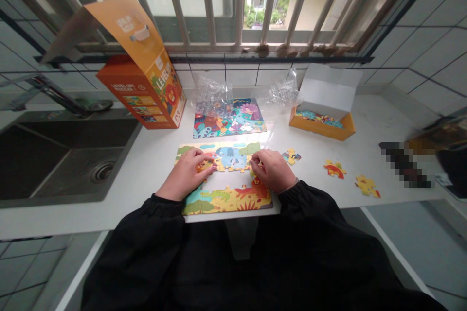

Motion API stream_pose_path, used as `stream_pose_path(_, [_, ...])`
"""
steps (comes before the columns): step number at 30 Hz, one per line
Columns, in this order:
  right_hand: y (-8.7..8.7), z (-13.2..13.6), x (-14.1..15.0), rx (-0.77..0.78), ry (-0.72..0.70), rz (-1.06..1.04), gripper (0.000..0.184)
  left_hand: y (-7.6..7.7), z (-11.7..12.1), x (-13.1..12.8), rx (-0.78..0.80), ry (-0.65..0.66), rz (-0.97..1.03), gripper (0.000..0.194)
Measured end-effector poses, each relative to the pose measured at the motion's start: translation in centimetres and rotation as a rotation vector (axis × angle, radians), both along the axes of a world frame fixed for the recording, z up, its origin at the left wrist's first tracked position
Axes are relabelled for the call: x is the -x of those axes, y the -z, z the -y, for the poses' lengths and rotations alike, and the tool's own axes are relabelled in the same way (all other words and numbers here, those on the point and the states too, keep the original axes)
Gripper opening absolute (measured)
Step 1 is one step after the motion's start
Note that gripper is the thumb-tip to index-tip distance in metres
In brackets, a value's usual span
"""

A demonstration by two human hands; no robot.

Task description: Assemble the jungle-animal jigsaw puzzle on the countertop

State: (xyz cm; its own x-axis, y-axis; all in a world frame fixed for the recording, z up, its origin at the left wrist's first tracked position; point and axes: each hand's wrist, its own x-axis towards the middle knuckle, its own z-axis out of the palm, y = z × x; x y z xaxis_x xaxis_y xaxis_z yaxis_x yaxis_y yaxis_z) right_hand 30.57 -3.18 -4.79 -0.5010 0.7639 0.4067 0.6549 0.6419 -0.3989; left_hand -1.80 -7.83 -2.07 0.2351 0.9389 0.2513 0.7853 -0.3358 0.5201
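Observation:
A partly assembled animal jigsaw puzzle (215,206) lies on the counter in front of me, its middle showing bare white counter. Blue elephants run along its upper part, a crocodile and a lion along the lower. My left hand (188,173) rests on its left side, thumb and index finger stretched out and apart. At the right side, my right hand (273,170) has its fingers curled and pinched on a puzzle piece by the elephants, mostly hidden beneath the fingertips. Loose pieces lie to the right: a yellow-blue piece (292,156), a red-yellow piece (334,169) and a yellow piece (368,186).
Behind the puzzle lies a picture sheet (233,129) under crumpled clear plastic (215,95). An orange puzzle box (138,92) stands back left beside the sink (116,175). An open small box (321,128) with pieces is back right. A blurred dark object (404,165) lies far right.

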Motion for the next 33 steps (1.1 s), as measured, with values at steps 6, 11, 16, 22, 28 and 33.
stream_pose_path(6, [0.1,0.0,-0.1,-0.044,-0.002,-0.041,0.015,0.3,0.0,0.0,-0.014,0.033,-0.006,0.026])
stream_pose_path(11, [-0.2,0.0,-0.3,-0.064,0.01,-0.081,0.016,0.4,0.1,-0.2,-0.06,0.059,-0.031,0.031])
stream_pose_path(16, [-0.2,0.0,-0.3,-0.049,0.005,-0.099,0.015,0.4,0.3,-0.6,-0.035,0.076,-0.089,0.034])
stream_pose_path(22, [-0.1,0.0,-0.3,-0.037,0.008,-0.11,0.016,0.7,0.3,-0.7,-0.046,0.076,-0.111,0.027])
stream_pose_path(28, [-0.1,-0.1,-0.3,-0.038,0.005,-0.11,0.017,1.1,0.1,-0.7,-0.09,0.082,-0.161,0.03])
stream_pose_path(33, [-0.1,-0.1,-0.3,-0.027,0.003,-0.103,0.017,1.4,-0.1,-0.7,-0.09,0.064,-0.176,0.033])
